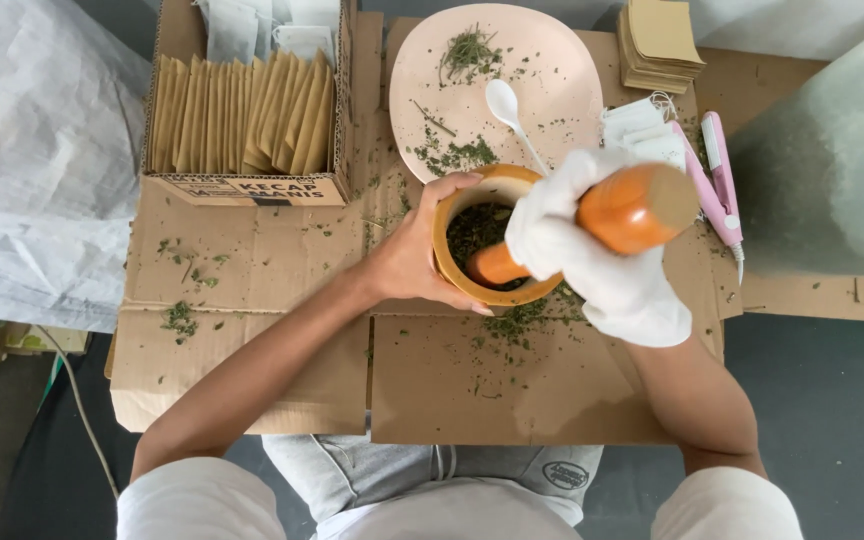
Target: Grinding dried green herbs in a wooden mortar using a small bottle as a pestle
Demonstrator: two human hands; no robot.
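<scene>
Orange pestle [624, 212], pink plate [552, 75]

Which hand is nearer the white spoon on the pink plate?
Right. The gloved right hand grips the pestle just below the white spoon; the bare left hand holds the mortar farther away.

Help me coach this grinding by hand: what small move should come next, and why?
Probably press the wooden pestle down and twist it. Its tip already sits in the dried green leaves inside the wooden mortar, which still look coarse. The gloved right hand grips the pestle and the bare left hand steadies the mortar's side.
</scene>
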